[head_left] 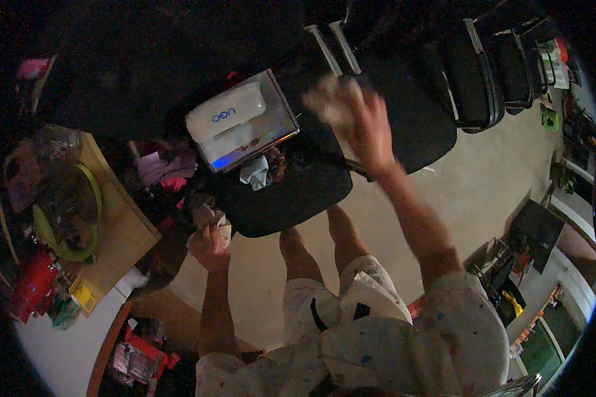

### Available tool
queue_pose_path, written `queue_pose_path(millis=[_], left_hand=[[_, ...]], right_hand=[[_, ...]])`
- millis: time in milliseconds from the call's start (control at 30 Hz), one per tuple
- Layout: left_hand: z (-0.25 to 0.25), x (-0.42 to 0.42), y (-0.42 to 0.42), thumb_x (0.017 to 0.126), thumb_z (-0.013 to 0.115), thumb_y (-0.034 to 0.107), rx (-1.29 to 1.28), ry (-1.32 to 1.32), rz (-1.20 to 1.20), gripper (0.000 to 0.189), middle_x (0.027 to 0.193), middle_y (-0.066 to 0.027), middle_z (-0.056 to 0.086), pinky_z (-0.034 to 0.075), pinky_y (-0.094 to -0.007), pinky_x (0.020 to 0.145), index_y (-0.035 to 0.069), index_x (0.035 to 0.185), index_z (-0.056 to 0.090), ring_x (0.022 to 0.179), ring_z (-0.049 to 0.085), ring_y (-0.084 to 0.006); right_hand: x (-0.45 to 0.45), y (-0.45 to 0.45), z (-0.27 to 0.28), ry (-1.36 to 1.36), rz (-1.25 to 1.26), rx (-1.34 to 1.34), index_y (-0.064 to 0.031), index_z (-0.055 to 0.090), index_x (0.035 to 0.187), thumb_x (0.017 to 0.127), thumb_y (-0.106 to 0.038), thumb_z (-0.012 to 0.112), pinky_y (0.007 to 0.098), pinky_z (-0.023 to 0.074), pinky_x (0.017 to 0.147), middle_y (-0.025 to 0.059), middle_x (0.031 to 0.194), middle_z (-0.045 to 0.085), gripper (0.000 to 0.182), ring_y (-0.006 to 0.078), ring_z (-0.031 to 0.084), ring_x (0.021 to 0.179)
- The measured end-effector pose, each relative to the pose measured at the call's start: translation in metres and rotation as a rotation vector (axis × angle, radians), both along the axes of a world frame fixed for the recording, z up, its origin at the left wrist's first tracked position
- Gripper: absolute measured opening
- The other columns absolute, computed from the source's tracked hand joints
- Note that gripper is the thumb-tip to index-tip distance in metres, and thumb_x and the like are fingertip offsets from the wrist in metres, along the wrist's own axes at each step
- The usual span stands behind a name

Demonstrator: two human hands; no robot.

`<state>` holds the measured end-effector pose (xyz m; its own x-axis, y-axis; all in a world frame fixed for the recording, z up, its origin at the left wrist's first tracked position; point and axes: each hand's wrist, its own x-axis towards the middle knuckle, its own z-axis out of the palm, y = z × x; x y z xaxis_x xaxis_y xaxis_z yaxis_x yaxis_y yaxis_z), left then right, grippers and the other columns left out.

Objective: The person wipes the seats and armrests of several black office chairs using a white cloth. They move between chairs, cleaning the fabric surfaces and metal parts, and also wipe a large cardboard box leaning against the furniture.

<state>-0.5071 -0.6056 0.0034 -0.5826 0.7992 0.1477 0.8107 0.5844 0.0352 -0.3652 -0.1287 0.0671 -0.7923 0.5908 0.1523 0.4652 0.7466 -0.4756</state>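
Note:
My left hand [209, 246] grips a crumpled pale item [209, 216], perhaps a cloth or paper, left of the near black seat [298, 198]. Blurred, my right hand [370, 130] is over the dark seat [419, 129] to the right, with a beige, cloth-like item [334, 101] in its fingers. On the near seat lies a shiny flat box [276, 116]. A whitish oblong case [226, 111] bearing blue lettering rests on top of it. Beside the box's near edge are a light blue crumpled cloth [254, 173] and a brown bunched item [276, 166].
To the left stands a wooden table [119, 198] with a green-rimmed round container [95, 188] and a red item [32, 283]. Purple fabric [164, 166] lies between table and seat. More black chairs [469, 79] line the upper right. A dark box-like object [536, 233] sits at right.

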Motion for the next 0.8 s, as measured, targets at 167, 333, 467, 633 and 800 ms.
queue_pose_path(millis=[167, 333, 467, 633, 800], left_hand=[[-0.003, 0.000, 0.007, 0.077, 0.074, 0.017, -0.093, 0.023, 0.013, 0.048, 0.122, -0.0091, 0.061, 0.045, -0.0542, 0.090, 0.010, 0.124, 0.066, 0.105, 0.058, -0.0362], [-0.007, -0.001, -0.011, 0.083, 0.072, 0.024, -0.045, -0.012, -0.018, 0.046, 0.133, -0.0082, 0.058, 0.042, -0.0535, 0.100, 0.013, 0.127, 0.064, 0.115, 0.057, -0.0330], [0.012, -0.007, 0.016, 0.074, 0.077, 0.020, -0.161, -0.031, 0.012, 0.037, 0.118, -0.0071, 0.063, 0.048, -0.0470, 0.089, 0.011, 0.109, 0.069, 0.100, 0.060, -0.0307], [0.024, -0.030, 0.025, 0.077, 0.072, 0.026, -0.101, 0.199, -0.128, 0.036, 0.110, -0.0056, 0.066, 0.051, -0.0453, 0.088, 0.012, 0.110, 0.070, 0.097, 0.061, -0.0300], [0.028, -0.044, 0.048, 0.084, 0.067, 0.031, -0.043, 0.075, -0.130, 0.035, 0.105, -0.0062, 0.068, 0.051, -0.0453, 0.087, 0.013, 0.113, 0.069, 0.094, 0.063, -0.0303]], right_hand=[[-0.105, 0.098, -0.020, -0.129, -0.020, 0.278, -0.0187, 0.055, 0.136, 0.079, -0.016, 0.075, 0.0488, 0.0491, 0.097, 0.0137, 0.130, 0.055, 0.060, 0.0387, 0.053, 0.116], [-0.028, 0.052, -0.041, -0.139, 0.079, 0.393, -0.0198, 0.053, 0.138, 0.081, -0.022, 0.072, 0.0477, 0.0529, 0.089, 0.0154, 0.125, 0.056, 0.060, 0.0406, 0.054, 0.112], [0.129, -0.073, -0.092, -0.275, 0.092, -0.016, -0.0212, 0.042, 0.150, 0.091, -0.021, 0.066, 0.0541, 0.0457, 0.100, 0.0200, 0.144, 0.046, 0.064, 0.0422, 0.047, 0.126], [0.196, -0.180, -0.133, -0.664, 0.275, -0.233, -0.0296, 0.060, 0.133, 0.092, -0.020, 0.064, 0.0470, 0.0465, 0.106, 0.0108, 0.140, 0.050, 0.042, 0.0386, 0.047, 0.132], [0.150, -0.130, -0.223, -0.549, -0.275, -0.269, -0.0126, 0.044, 0.144, 0.086, -0.018, 0.071, 0.0507, 0.0485, 0.096, 0.0184, 0.133, 0.051, 0.064, 0.0412, 0.050, 0.120]])
